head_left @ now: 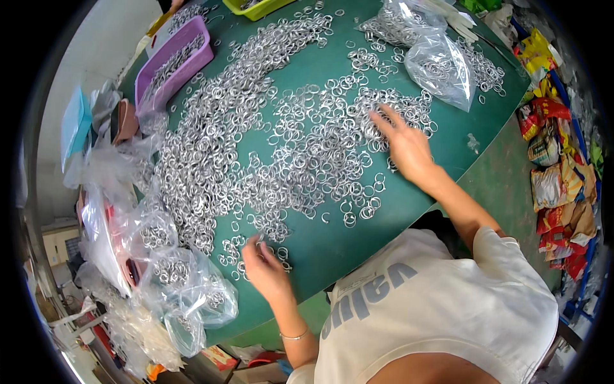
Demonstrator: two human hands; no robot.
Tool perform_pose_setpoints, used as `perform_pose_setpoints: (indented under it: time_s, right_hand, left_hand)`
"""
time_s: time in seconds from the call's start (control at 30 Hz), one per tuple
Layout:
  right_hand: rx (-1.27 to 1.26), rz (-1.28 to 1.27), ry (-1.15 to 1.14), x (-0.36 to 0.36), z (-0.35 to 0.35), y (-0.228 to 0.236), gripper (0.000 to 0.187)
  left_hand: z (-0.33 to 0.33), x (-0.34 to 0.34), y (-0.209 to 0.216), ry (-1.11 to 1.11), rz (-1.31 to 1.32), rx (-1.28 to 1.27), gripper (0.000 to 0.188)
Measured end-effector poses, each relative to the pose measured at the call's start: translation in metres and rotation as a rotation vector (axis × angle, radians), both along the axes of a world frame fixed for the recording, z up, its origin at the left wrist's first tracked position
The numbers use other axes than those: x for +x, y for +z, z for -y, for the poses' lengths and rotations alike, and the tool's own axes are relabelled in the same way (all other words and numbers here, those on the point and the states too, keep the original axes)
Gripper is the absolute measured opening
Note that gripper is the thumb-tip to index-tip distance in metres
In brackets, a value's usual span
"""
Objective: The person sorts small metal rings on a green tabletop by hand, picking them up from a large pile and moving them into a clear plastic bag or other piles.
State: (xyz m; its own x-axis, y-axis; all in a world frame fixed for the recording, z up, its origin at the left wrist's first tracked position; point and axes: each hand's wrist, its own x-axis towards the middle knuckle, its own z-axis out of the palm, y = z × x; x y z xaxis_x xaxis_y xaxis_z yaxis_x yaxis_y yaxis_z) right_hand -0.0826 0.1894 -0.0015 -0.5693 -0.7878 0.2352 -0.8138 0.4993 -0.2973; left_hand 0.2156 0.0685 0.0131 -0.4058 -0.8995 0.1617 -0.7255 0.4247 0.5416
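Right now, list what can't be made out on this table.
In the head view:
Left hand: whether it pinches anything; the detail is too small.
Right hand: anything beneath its palm; the hand itself hides it.
Yellow-green bin: its far part; cut off by the top edge.
Purple bin: its floor; covered by the rings inside.
Clear bag, upper right: how many rings it holds; overlap and shiny plastic hide them.

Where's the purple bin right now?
In the head view, the purple bin is at upper left on the green table, left of the long heap of metal rings and below-left of the yellow-green tray.
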Motion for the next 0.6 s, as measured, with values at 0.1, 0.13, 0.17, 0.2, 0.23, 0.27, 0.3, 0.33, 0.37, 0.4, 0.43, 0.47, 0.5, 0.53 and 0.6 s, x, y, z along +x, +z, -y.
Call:
perform_pose_setpoints:
  time_s: [0.1, 0.13, 0.17, 0.2, 0.23, 0.27, 0.3, 0.33, 0.37, 0.4, 0.43, 0.47, 0.5, 0.53, 0.6]
  right_hand:
    - [0.081, 0.123, 0.141, 0.022, 0.002, 0.002, 0.061]
    - [0.137, 0.152, 0.205, 0.033, 0.0, 0.001, 0.06]
    - [0.196, 0.178, 0.269, 0.043, -0.003, 0.0, 0.059]
    - [0.18, 0.2, 0.273, 0.049, -0.008, 0.001, 0.056]
    - [0.16, 0.224, 0.283, 0.055, -0.011, 0.002, 0.053]
    - [0.142, 0.247, 0.3, 0.055, -0.012, 0.005, 0.05]
    - [0.095, 0.313, 0.418, 0.046, -0.015, 0.006, 0.048]
    - [0.048, 0.378, 0.535, 0.031, -0.022, 0.006, 0.047]
    - [0.002, 0.439, 0.642, 0.016, -0.027, 0.006, 0.045]
    - [-0.187, 0.369, 0.522, 0.006, -0.025, 0.004, 0.045]
    - [-0.148, 0.344, 0.32, -0.004, -0.021, 0.016, 0.045]
    - [-0.104, 0.316, 0.115, -0.015, -0.017, 0.029, 0.046]
    - [-0.211, 0.223, 0.095, -0.03, -0.009, 0.024, 0.045]
    - [-0.317, 0.125, 0.063, -0.046, -0.003, 0.02, 0.044]
    - [-0.2, 0.133, 0.083, -0.068, 0.012, 0.019, 0.04]
  left_hand:
    - [0.001, -0.05, 0.005, -0.241, 0.034, -0.064, 0.035]
    - [0.001, -0.07, 0.008, -0.294, 0.026, -0.064, 0.043]
    - [-0.003, -0.095, 0.02, -0.309, -0.048, -0.008, 0.036]
    - [-0.001, -0.114, 0.019, -0.392, -0.071, 0.003, 0.04]
    - [0.001, -0.133, 0.023, -0.479, -0.046, 0.009, 0.043]
    - [0.004, -0.151, 0.029, -0.555, 0.005, 0.053, 0.044]
    - [0.009, -0.172, 0.021, -0.755, 0.088, -0.062, 0.061]
    - [0.01, -0.177, 0.012, -0.804, 0.144, -0.075, 0.062]
    - [0.011, -0.184, 0.004, -0.861, 0.195, -0.089, 0.063]
    - [0.012, -0.184, -0.003, -0.842, 0.226, -0.133, 0.063]
    - [0.013, -0.177, -0.009, -0.814, 0.265, -0.174, 0.062]
    - [0.013, -0.17, -0.011, -0.79, 0.3, -0.212, 0.061]
    - [0.012, -0.163, -0.009, -0.758, 0.326, -0.185, 0.06]
    - [0.012, -0.159, -0.007, -0.736, 0.348, -0.16, 0.059]
    - [0.012, -0.147, -0.007, -0.691, 0.36, -0.152, 0.056]
